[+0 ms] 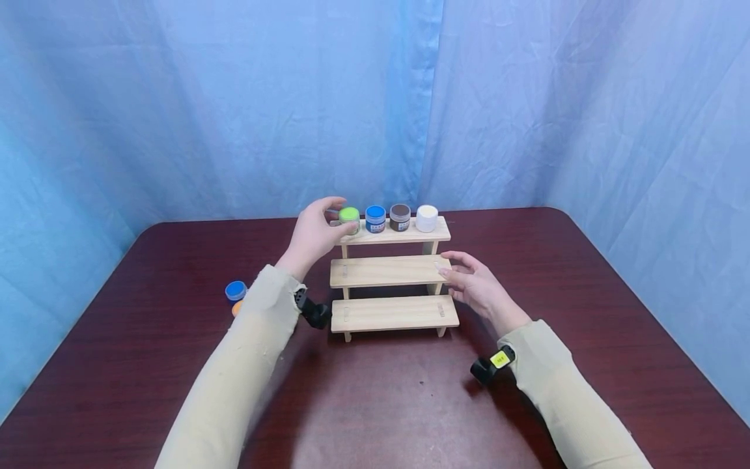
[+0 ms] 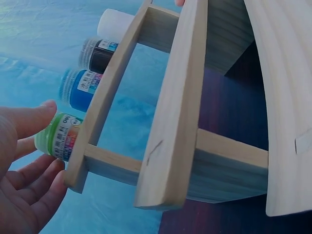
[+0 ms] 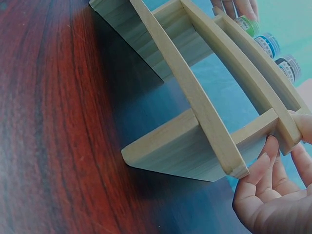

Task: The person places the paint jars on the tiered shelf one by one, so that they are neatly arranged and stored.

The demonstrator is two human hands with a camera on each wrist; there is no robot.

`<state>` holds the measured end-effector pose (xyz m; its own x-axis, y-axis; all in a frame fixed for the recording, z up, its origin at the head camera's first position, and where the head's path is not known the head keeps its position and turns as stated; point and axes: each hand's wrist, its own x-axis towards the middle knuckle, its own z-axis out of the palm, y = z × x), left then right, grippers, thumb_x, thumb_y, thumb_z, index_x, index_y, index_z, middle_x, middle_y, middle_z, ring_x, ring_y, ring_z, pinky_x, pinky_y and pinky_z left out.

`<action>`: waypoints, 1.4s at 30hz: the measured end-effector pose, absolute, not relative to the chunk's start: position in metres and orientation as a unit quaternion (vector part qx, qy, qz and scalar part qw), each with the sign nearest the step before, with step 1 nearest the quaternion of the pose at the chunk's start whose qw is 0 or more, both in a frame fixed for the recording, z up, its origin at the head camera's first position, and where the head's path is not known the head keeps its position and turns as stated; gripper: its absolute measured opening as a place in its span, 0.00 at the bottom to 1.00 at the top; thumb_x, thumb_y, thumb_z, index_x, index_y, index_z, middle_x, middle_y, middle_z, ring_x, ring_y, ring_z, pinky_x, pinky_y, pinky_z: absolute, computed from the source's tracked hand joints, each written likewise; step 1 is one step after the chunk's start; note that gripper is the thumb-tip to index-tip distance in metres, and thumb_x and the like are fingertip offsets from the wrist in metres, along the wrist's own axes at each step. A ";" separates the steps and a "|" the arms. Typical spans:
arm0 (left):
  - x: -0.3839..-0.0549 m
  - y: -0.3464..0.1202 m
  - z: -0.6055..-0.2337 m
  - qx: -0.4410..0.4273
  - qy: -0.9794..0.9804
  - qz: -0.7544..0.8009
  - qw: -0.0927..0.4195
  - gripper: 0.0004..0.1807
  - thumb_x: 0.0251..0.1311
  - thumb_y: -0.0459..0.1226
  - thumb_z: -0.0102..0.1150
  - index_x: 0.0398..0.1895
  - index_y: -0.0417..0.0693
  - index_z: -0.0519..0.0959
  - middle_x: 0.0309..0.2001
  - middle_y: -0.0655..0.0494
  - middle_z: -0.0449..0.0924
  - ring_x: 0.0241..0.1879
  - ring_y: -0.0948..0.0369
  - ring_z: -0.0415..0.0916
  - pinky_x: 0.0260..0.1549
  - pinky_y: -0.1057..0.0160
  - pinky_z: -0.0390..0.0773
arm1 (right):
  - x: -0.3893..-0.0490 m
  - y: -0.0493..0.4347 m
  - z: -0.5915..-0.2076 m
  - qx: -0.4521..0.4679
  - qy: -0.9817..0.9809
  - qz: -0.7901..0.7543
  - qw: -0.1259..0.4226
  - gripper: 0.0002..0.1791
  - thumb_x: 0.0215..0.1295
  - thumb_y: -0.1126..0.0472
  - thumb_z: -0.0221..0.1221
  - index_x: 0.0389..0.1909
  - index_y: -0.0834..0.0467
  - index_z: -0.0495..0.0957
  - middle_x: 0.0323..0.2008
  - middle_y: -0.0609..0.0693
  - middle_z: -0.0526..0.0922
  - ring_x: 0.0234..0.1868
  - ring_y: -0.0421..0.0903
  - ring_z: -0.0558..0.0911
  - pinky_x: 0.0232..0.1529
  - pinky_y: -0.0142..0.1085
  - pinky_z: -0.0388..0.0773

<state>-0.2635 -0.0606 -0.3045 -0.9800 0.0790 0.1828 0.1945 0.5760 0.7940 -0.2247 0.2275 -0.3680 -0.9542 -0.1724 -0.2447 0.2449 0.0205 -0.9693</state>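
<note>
A three-step wooden display rack point(image 1: 389, 270) stands on the table, with a row of small paint jars along its top step. My left hand point(image 1: 313, 234) holds the green paint jar point(image 1: 349, 220) at the left end, thumb on its near side and fingers around the far side. To the right of it stand a blue jar point(image 1: 375, 219), a dark brown jar point(image 1: 400, 218) and a white jar point(image 1: 427, 219). My right hand point(image 1: 479, 290) grips the right end of the middle step, thumb above; in the right wrist view its curled fingers point(image 3: 280, 178) reach beneath.
Left of the rack, a blue-lidded jar point(image 1: 236, 290) sits on the dark red table point(image 1: 387, 397). Beside it an orange-lidded jar point(image 1: 237, 308) is partly hidden by my left sleeve. Blue curtains point(image 1: 263, 111) hang behind the table and along both sides.
</note>
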 end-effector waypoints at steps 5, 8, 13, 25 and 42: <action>-0.260 -0.065 -0.301 -0.082 -0.882 -0.459 0.068 0.29 0.55 0.44 0.64 0.61 0.50 0.70 0.58 0.50 0.72 0.53 0.54 0.73 0.47 0.54 0.78 | -0.225 0.227 -0.368 0.028 0.699 -0.699 0.147 0.20 0.64 0.63 0.55 0.57 0.52 0.65 0.33 0.41 0.74 0.30 0.36 0.77 0.32 0.26 0.74; -0.257 -0.068 -0.299 -0.085 -0.881 -0.460 0.072 0.29 0.54 0.44 0.64 0.60 0.51 0.71 0.59 0.50 0.72 0.53 0.54 0.73 0.48 0.54 0.78 | -0.225 0.227 -0.368 0.027 0.698 -0.701 0.147 0.19 0.64 0.63 0.55 0.56 0.51 0.66 0.33 0.41 0.75 0.30 0.36 0.77 0.32 0.26 0.74; -0.251 -0.074 -0.297 -0.089 -0.884 -0.451 0.083 0.29 0.53 0.45 0.65 0.60 0.51 0.71 0.58 0.50 0.73 0.52 0.53 0.74 0.49 0.54 0.77 | -0.226 0.228 -0.368 0.024 0.693 -0.705 0.148 0.17 0.65 0.63 0.55 0.53 0.49 0.67 0.32 0.40 0.75 0.30 0.35 0.77 0.32 0.26 0.74; -0.233 -0.095 -0.292 -0.109 -0.883 -0.443 0.107 0.25 0.55 0.40 0.63 0.57 0.47 0.73 0.55 0.46 0.74 0.52 0.52 0.74 0.52 0.54 0.76 | -0.227 0.231 -0.368 0.030 0.693 -0.705 0.148 0.17 0.65 0.63 0.55 0.52 0.48 0.67 0.33 0.41 0.75 0.30 0.36 0.77 0.33 0.27 0.74; -0.196 -0.145 -0.293 -0.107 -0.896 -0.409 0.135 0.25 0.56 0.43 0.62 0.57 0.44 0.73 0.52 0.45 0.75 0.51 0.50 0.74 0.52 0.50 0.76 | -0.227 0.227 -0.368 0.029 0.701 -0.697 0.148 0.21 0.64 0.63 0.55 0.58 0.52 0.65 0.34 0.41 0.75 0.31 0.36 0.77 0.34 0.27 0.74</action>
